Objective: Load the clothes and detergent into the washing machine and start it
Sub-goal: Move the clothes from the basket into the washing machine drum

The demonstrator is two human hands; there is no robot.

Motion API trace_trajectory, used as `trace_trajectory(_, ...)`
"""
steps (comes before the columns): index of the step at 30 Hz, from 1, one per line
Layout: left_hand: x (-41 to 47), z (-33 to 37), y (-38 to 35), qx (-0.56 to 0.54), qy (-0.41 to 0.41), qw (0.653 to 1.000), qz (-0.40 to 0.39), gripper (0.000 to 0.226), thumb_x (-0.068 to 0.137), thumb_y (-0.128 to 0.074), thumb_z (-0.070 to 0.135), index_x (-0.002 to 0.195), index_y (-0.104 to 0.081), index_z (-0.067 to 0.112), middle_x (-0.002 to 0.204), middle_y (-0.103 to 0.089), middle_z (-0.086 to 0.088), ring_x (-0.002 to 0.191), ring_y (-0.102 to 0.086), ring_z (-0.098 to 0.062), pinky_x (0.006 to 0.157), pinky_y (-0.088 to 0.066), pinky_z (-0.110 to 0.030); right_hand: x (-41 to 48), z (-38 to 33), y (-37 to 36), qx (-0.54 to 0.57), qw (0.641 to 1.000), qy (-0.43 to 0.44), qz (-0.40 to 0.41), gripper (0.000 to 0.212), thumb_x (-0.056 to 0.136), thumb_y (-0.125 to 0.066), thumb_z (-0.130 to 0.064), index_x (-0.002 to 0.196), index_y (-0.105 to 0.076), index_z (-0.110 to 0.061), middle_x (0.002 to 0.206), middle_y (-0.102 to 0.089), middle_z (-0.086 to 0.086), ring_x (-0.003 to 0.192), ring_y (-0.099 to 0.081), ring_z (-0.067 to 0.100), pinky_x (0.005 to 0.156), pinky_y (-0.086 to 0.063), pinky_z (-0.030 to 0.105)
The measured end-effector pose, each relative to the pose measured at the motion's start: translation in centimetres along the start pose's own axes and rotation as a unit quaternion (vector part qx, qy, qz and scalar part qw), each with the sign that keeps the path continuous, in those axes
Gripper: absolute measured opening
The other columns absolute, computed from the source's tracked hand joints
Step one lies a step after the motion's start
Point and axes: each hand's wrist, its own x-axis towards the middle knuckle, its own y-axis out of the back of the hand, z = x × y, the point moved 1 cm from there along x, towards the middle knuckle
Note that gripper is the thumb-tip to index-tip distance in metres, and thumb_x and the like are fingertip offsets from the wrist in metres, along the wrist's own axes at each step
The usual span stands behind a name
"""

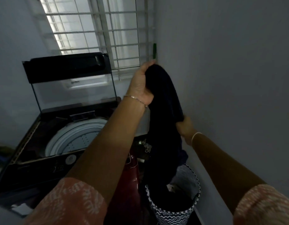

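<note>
One dark garment (165,114) hangs over the patterned basket (173,210), your left hand (141,85) clenched round its top and your right hand (185,127) pinching it lower down, its tail seemingly in the basket. Lift it clear, then swing left to the open drum (75,137) of the washing machine (33,172). Mind the red container (130,174) between them and the raised lid (72,82).

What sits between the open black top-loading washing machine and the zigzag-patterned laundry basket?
In the head view, a dark red container stands between the washing machine and the basket; the left forearm crosses in front of it.
</note>
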Motion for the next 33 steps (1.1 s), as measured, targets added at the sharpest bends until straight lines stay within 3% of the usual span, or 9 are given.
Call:
trace_trajectory(3,1.1,0.4,4.4,0.022,-0.018,0.999,0.02,0.013,0.089,-0.059,0.023,0.087,-0.068,0.014,0.087,-0.066,-0.005,0.088,-0.061,-0.022,0.083,-0.054,-0.034,1.7,-1.2,0.0,0.04,0.998,0.014,0.035,0.03,0.09,-0.043,0.002,0.117,-0.058,0.006,0.094,-0.062,0.013,0.076,-0.058,0.023,0.063,-0.046,0.032)
trace_trajectory(7,1.7,-2.9,11.9,0.139,0.054,0.984,0.099,0.025,0.09,-0.056,0.025,0.111,-0.068,0.019,0.12,-0.066,-0.01,0.109,-0.061,-0.026,0.098,-0.049,-0.041,2.4,-2.4,-1.1,0.182,0.981,-0.004,0.065,0.027,0.092,-0.041,0.005,0.112,-0.058,-0.003,0.084,-0.061,0.006,0.069,-0.059,0.018,0.05,-0.048,0.022)
trace_trajectory(10,0.7,-6.4,14.5,0.297,0.125,0.941,0.105,0.037,0.093,-0.048,0.009,0.121,-0.061,0.03,0.124,-0.061,-0.001,0.106,-0.059,-0.022,0.09,-0.05,-0.036,3.0,-3.3,-2.4,0.245,0.967,-0.02,0.073,0.03,0.092,-0.039,0.006,0.114,-0.057,-0.003,0.087,-0.061,0.007,0.075,-0.061,0.022,0.061,-0.052,0.032)
trace_trajectory(12,0.6,-8.0,14.9,0.332,0.065,0.935,0.106,0.049,0.089,-0.051,0.002,0.131,-0.056,0.027,0.126,-0.054,0.004,0.103,-0.059,-0.015,0.087,-0.052,-0.029,3.5,-4.0,-3.0,0.262,0.962,-0.029,0.076,0.031,0.091,-0.038,0.007,0.113,-0.056,-0.004,0.09,-0.061,0.009,0.077,-0.061,0.023,0.068,-0.054,0.037)
trace_trajectory(16,1.2,-10.1,13.9,0.413,-0.04,0.908,0.067,0.089,0.069,-0.069,0.018,0.147,-0.03,0.035,0.153,-0.03,0.0,0.138,-0.036,-0.016,0.114,-0.033,-0.037,3.8,-5.6,-3.7,0.29,0.953,-0.045,0.075,0.04,0.091,-0.037,0.008,0.126,-0.052,-0.002,0.104,-0.062,0.013,0.09,-0.062,0.029,0.082,-0.056,0.042)
trace_trajectory(21,2.6,-10.3,10.7,0.406,-0.041,0.913,0.025,0.131,0.064,-0.087,0.016,0.151,0.01,0.029,0.152,-0.031,-0.004,0.137,-0.036,-0.018,0.115,-0.031,-0.039,4.2,-7.9,-4.1,0.33,0.94,-0.08,0.009,0.041,0.093,-0.042,0.002,0.132,-0.052,-0.007,0.122,-0.059,0.017,0.105,-0.061,0.034,0.09,-0.053,0.048)
trace_trajectory(24,3.9,-10.5,9.5,0.409,-0.064,0.906,0.09,0.124,0.067,-0.085,0.023,0.151,0.005,0.034,0.142,-0.045,-0.003,0.126,-0.048,-0.019,0.108,-0.04,-0.038,4.1,-9.1,-4.6,0.346,0.931,-0.104,-0.054,0.04,0.095,-0.044,-0.003,0.134,-0.052,-0.01,0.126,-0.059,0.018,0.109,-0.06,0.035,0.094,-0.051,0.048)
trace_trajectory(29,5.8,-10.7,10.4,0.294,-0.068,0.932,0.199,0.064,0.079,-0.068,0.017,0.139,-0.045,0.025,0.12,-0.065,-0.003,0.106,-0.062,-0.019,0.1,-0.049,-0.038,4.1,-9.6,-3.3,0.259,0.95,-0.031,-0.173,0.052,0.089,-0.057,-0.006,0.139,-0.044,-0.017,0.129,-0.057,0.01,0.114,-0.057,0.026,0.096,-0.05,0.037)
trace_trajectory(33,6.4,-9.4,9.4,0.12,-0.064,0.963,0.234,0.045,0.082,-0.067,0.015,0.125,-0.056,0.018,0.117,-0.065,-0.006,0.106,-0.063,-0.026,0.097,-0.05,-0.048,3.4,-8.4,-1.8,0.313,0.944,0.004,-0.106,0.037,0.09,-0.059,-0.029,0.125,-0.055,-0.021,0.116,-0.062,0.0,0.107,-0.057,0.017,0.084,-0.048,0.028)
